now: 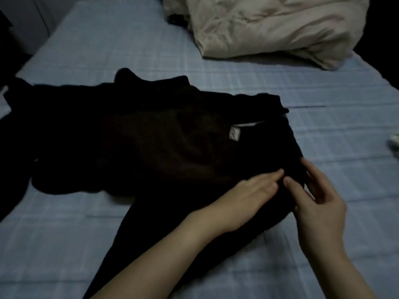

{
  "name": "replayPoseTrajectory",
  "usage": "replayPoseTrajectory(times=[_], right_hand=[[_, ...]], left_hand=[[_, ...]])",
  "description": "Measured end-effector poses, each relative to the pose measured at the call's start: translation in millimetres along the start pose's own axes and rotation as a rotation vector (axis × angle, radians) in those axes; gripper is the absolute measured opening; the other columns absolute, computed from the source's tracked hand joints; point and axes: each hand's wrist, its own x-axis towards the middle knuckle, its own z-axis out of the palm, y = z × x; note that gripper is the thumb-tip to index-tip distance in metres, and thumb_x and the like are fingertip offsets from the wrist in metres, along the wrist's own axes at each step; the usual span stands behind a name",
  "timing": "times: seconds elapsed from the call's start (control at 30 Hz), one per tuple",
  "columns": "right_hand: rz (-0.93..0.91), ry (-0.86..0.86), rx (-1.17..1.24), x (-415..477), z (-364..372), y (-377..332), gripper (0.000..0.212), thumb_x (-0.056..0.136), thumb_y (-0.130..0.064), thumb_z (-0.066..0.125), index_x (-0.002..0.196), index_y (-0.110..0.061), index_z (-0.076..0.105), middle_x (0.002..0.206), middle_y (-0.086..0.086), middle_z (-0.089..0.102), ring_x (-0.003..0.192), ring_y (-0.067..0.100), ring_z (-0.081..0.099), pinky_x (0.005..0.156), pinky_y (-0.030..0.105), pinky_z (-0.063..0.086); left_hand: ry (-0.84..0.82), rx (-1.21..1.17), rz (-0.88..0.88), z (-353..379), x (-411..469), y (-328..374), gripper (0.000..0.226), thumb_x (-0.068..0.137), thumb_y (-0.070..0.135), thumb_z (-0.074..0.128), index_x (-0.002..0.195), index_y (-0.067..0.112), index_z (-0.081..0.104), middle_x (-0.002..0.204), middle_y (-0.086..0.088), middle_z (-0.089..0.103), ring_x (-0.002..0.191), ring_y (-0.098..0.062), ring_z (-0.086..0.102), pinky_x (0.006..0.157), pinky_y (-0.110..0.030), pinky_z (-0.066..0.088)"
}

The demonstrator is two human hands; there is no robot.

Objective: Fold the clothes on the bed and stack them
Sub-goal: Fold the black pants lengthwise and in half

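A black garment point(151, 143) lies spread across the light blue checked bed sheet point(323, 137), with a small white label point(235, 134) showing near its neck opening. One dark sleeve or leg runs toward the near edge. My left hand point(246, 197) rests on the garment's right part with fingers stretched forward. My right hand point(319, 203) is beside it at the garment's right edge, thumb on top of the fabric and fingers along the edge, pinching it.
A crumpled cream duvet point(269, 26) fills the far right of the bed, with a dark item point(176, 19) beside it. More dark cloth point(13, 134) hangs at the left edge. A small pale object point(394, 143) sits at the right edge.
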Motion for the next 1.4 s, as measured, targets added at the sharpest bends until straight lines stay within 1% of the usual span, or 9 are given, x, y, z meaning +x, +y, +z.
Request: replayPoseTrajectory(times=[0.17, 0.3, 0.4, 0.5, 0.6, 0.9, 1.03, 1.23, 1.4], right_hand=[[0.295, 0.024, -0.490, -2.6, -49.1, 70.7, 0.056, 0.086, -0.008, 0.072, 0.138, -0.018, 0.053, 0.134, 0.015, 0.061, 0.110, 0.023, 0.063, 0.092, 0.031, 0.048], [0.088, -0.014, -0.670, 19.1, -43.1, 74.9, 0.066, 0.086, -0.019, 0.072, 0.145, -0.022, 0.044, 0.143, 0.008, 0.052, 0.128, 0.028, 0.051, 0.107, 0.040, 0.041], [-0.037, -0.103, -0.896, 43.2, -29.7, 75.5, 0.071, 0.088, -0.028, 0.070, 0.150, -0.023, 0.036, 0.152, 0.013, 0.038, 0.137, 0.037, 0.035, 0.110, 0.046, 0.032], [-0.019, -0.197, -1.003, 68.1, -20.6, 85.7, 0.072, 0.088, -0.032, 0.068, 0.151, -0.025, 0.035, 0.156, 0.013, 0.030, 0.134, 0.044, 0.033, 0.110, 0.049, 0.030], [0.025, -0.236, -0.937, 80.1, -19.8, 100.8, 0.068, 0.086, -0.029, 0.071, 0.148, -0.024, 0.042, 0.152, 0.014, 0.036, 0.134, 0.041, 0.038, 0.111, 0.047, 0.031], [-0.078, -0.146, -0.737, 91.7, -40.7, 97.3, 0.063, 0.065, -0.014, 0.090, 0.124, -0.019, 0.068, 0.124, 0.004, 0.062, 0.106, -0.003, 0.048, 0.089, -0.002, 0.028], [-0.231, -0.085, -0.746, 91.3, -61.4, 78.1, 0.062, 0.065, -0.008, 0.088, 0.124, -0.017, 0.069, 0.130, 0.004, 0.059, 0.112, -0.003, 0.045, 0.095, -0.006, 0.022], [-0.303, 0.106, -0.879, 121.7, -145.8, 43.3, 0.060, 0.069, -0.011, 0.086, 0.126, -0.015, 0.067, 0.130, 0.010, 0.061, 0.118, 0.006, 0.050, 0.101, -0.001, 0.025], [-0.008, -0.069, -1.231, 126.3, -176.9, 67.9, 0.064, 0.089, -0.032, 0.071, 0.144, -0.009, 0.048, 0.152, 0.027, 0.036, 0.136, 0.049, 0.036, 0.116, 0.051, 0.028]], left_hand=[[0.025, 0.358, 0.025, 18.4, -17.7, -26.0, 0.046, 0.101, 0.029, 0.049, 0.145, 0.019, 0.046, 0.149, 0.000, 0.046, 0.138, -0.012, 0.038, 0.117, -0.027, 0.025], [0.415, 0.700, 0.132, -40.4, -27.2, -48.4, 0.042, 0.087, 0.015, 0.065, 0.128, 0.005, 0.062, 0.133, -0.013, 0.059, 0.124, -0.028, 0.054, 0.110, -0.036, 0.037], [0.629, 1.005, -0.069, -101.9, -14.8, -69.6, 0.055, 0.084, 0.025, 0.069, 0.135, 0.009, 0.056, 0.141, -0.017, 0.050, 0.129, -0.037, 0.047, 0.110, -0.050, 0.034], [0.541, 1.075, -0.432, -144.8, 9.9, -90.5, 0.073, 0.087, 0.049, 0.062, 0.149, 0.017, 0.036, 0.152, -0.016, 0.035, 0.141, -0.035, 0.029, 0.119, -0.050, 0.018], [0.306, 1.105, -0.479, -154.9, 39.9, -115.8, 0.079, 0.090, 0.060, 0.052, 0.153, 0.022, 0.024, 0.151, -0.014, 0.038, 0.138, -0.032, 0.036, 0.118, -0.046, 0.023], [0.343, 1.161, -0.716, -177.7, 64.4, -169.4, 0.081, 0.080, 0.071, 0.056, 0.141, 0.020, 0.041, 0.133, -0.014, 0.054, 0.123, -0.032, 0.050, 0.100, -0.044, 0.039], [0.410, 0.866, -0.458, -167.1, 71.3, -141.9, 0.049, 0.077, 0.050, 0.075, 0.113, 0.021, 0.060, 0.106, -0.003, 0.067, 0.095, -0.022, 0.063, 0.072, -0.032, 0.047], [0.599, 0.654, 0.021, -122.5, 124.6, -55.6, 0.035, 0.078, 0.042, 0.074, 0.102, 0.024, 0.055, 0.100, 0.002, 0.060, 0.091, -0.013, 0.054, 0.074, -0.032, 0.042], [0.507, 0.676, -0.066, -63.3, 178.2, -56.8, 0.047, 0.082, 0.043, 0.071, 0.117, 0.017, 0.052, 0.112, -0.010, 0.057, 0.105, -0.027, 0.055, 0.086, -0.037, 0.044]])
